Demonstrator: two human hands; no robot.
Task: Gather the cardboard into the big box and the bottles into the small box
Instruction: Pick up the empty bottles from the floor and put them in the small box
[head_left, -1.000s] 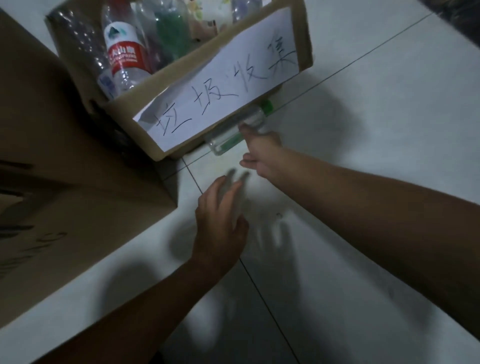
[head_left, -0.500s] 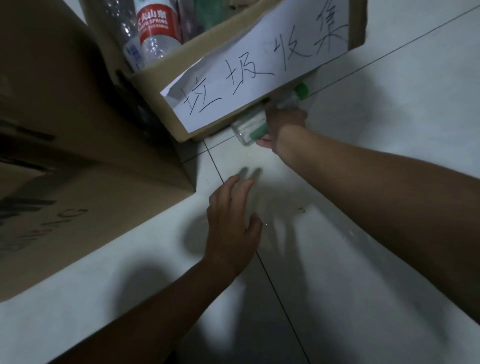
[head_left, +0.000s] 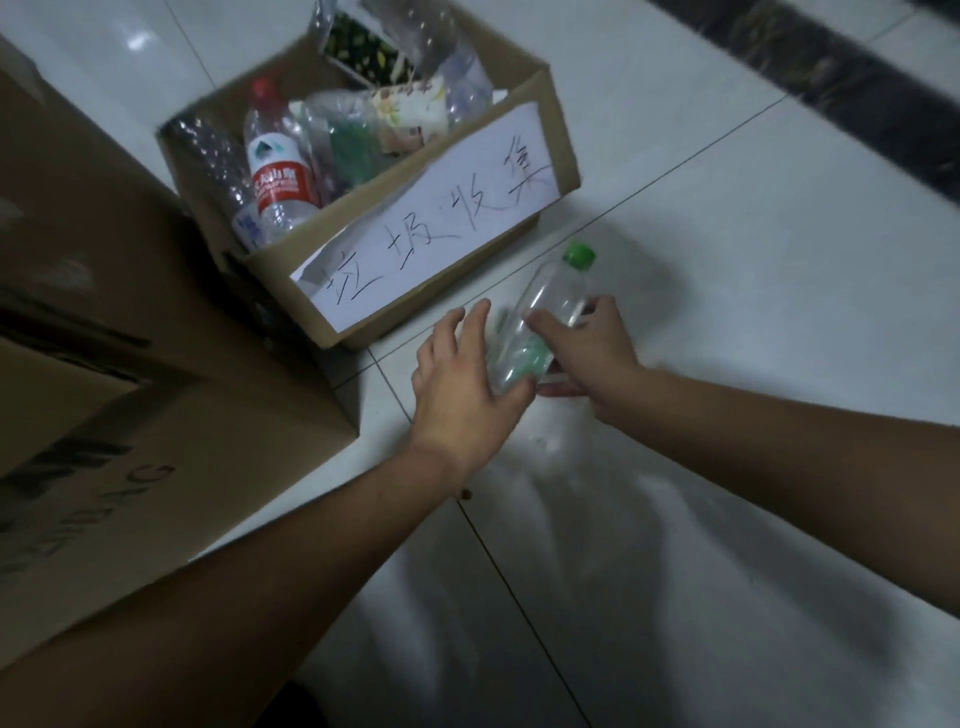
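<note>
My right hand grips a clear plastic bottle with a green cap and green label, lifted just off the floor in front of the small box. My left hand is at the bottle's lower end, fingers spread, thumb touching its base. The small cardboard box carries a white paper sign with handwritten characters and holds several bottles, one of them a red-labelled bottle. The big cardboard box stands at the left, its side facing me.
The floor is pale tile with thin grout lines. A dark strip runs along the far right. The two boxes stand close together, with a narrow gap between them.
My right hand has pulled the green-capped bottle out from beside the small box and raised it. My left hand has risen from the floor to the bottle's base.
</note>
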